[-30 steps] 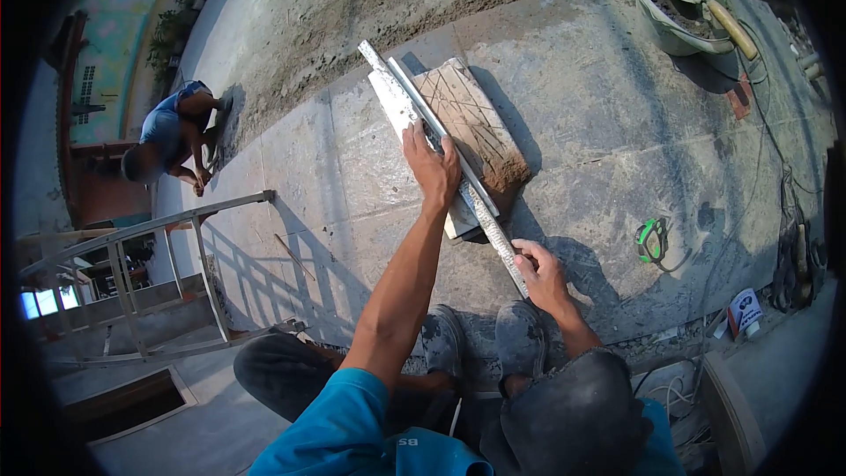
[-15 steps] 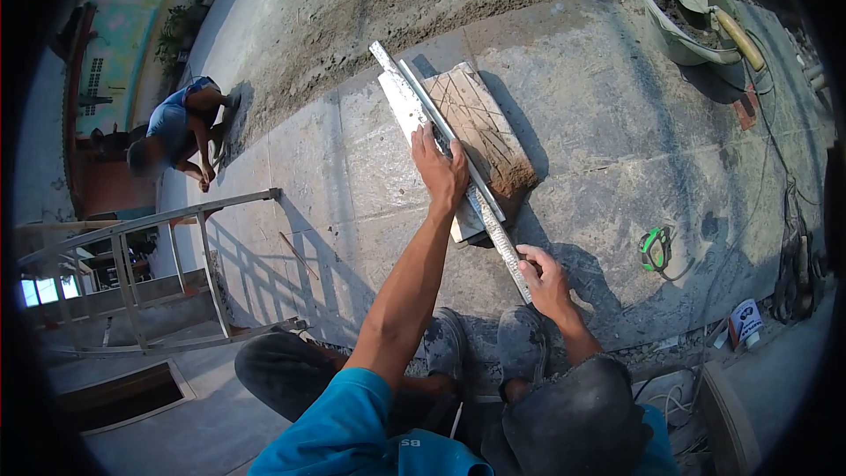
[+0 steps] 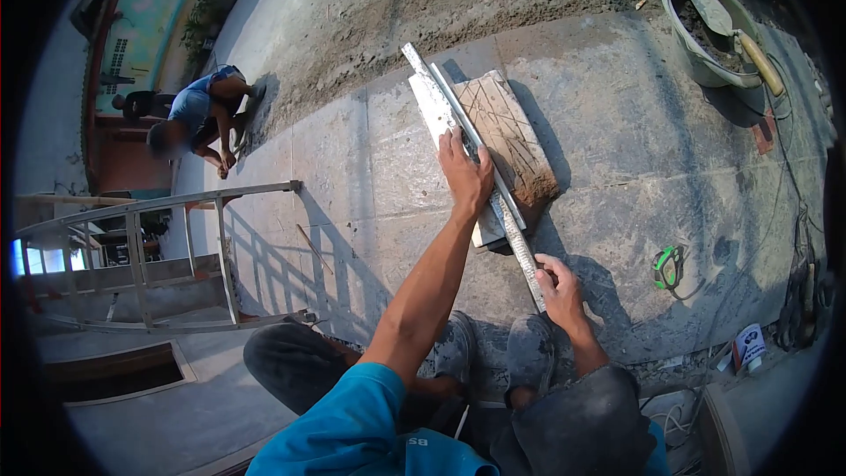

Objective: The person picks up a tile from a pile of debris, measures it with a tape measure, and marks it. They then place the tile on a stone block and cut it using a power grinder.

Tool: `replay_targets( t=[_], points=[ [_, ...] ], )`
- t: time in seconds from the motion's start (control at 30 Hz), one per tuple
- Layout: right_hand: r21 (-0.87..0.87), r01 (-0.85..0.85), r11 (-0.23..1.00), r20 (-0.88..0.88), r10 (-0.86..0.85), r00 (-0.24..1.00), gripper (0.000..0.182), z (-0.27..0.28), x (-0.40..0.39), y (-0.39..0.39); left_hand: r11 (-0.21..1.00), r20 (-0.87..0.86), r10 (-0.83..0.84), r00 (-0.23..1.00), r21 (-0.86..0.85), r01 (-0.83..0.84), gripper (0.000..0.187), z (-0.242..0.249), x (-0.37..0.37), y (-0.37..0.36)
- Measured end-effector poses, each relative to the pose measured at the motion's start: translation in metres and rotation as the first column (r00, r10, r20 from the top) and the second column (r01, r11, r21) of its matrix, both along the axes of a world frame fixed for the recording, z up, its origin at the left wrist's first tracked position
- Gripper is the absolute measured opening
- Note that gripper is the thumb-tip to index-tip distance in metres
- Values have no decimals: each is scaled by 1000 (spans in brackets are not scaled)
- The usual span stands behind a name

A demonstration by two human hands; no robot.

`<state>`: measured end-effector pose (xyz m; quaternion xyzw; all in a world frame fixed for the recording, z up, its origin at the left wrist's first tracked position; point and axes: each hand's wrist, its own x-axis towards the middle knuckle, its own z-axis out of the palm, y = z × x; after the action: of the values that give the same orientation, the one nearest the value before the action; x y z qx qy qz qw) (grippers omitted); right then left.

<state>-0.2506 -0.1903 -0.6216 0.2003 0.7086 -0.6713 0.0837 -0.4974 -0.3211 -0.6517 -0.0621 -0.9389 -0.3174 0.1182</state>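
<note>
A long, thin speckled metal strip [image 3: 522,251] runs diagonally from the far end of a block toward my shoes. Along it lies a shorter smooth metal bar [image 3: 457,107]. Beneath them are a white flat piece [image 3: 426,106] and a tan block [image 3: 507,119] with scored lines and a brown, crumbly end. My left hand [image 3: 466,172] is closed over the strip and the bar around their middle, its fingers partly covering them. Close to the strip's near end, my right hand [image 3: 562,293] has its thumb and fingers curled at the edge, holding it.
A bucket [image 3: 705,75] with a trowel [image 3: 718,13] stands at the upper right. On the paving lies a green-and-black tape measure [image 3: 667,269]. A metal ladder-like frame [image 3: 167,203] is on the left. Beyond it another person [image 3: 198,110] crouches by rough mortar [image 3: 370,22].
The whole view has shifted a little, so the scene sits farther right and lower. Both hands stay on the metal pieces in nearly the same places.
</note>
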Motion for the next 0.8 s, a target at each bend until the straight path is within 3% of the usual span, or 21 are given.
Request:
replay_targets(
  t=[0.13, 0.33, 0.4, 0.47, 0.57, 0.6, 0.63, 0.67, 0.7, 0.77, 0.8],
  points=[
    [34, -26, 999, -41, 28, 999, 33, 1, -1, -2, 1000, 21, 13, 1000, -28, -12, 60, 0, 0, -1],
    [94, -49, 994, 62, 43, 997, 36, 14, -1, 4, 997, -40, 38, 998, -69, -41, 59, 3, 3, 3],
    [151, 51, 987, -18, -49, 999, 39, 17, 2, 5, 996, -48, 35, 998, -75, -39, 59, 3, 0, -1],
    [207, 14, 978, 35, -22, 999, 40, 56, -1, 18, 997, -74, 21, 997, -69, -27, 59, -1, 1, 0],
    [-49, 232, 972, -202, -237, 950, 51, 124, 3, 34, 996, -65, 19, 998, -85, -24, 59, -3, 1, -1],
    [-29, 242, 970, -183, -244, 953, 51, 130, 12, 46, 996, -51, 21, 998, -84, -26, 59, -3, 1, -1],
    [-370, 196, 908, -269, -306, 913, 56, 134, 22, 57, 997, -43, 22, 999, -78, -25, 59, -2, 3, 0],
    [-660, 86, 747, -335, -395, 856, 62, 139, 29, 68, 997, -44, 24, 999, -70, -27, 59, -2, 2, 0],
    [-709, -11, 705, -394, -383, 836, 67, 149, 41, 76, 996, -29, 21, 999, -81, -23, 58, 0, 2, 0],
    [-764, -273, 585, -568, -409, 714, 54, 173, 44, 85, 997, -22, 19, 1000, -75, -20, 58, -1, 0, -1],
    [-763, -261, 591, -563, -411, 717, 54, 181, 43, 90, 996, -19, 26, 999, -81, -27, 58, -2, 0, -1]
  ],
)
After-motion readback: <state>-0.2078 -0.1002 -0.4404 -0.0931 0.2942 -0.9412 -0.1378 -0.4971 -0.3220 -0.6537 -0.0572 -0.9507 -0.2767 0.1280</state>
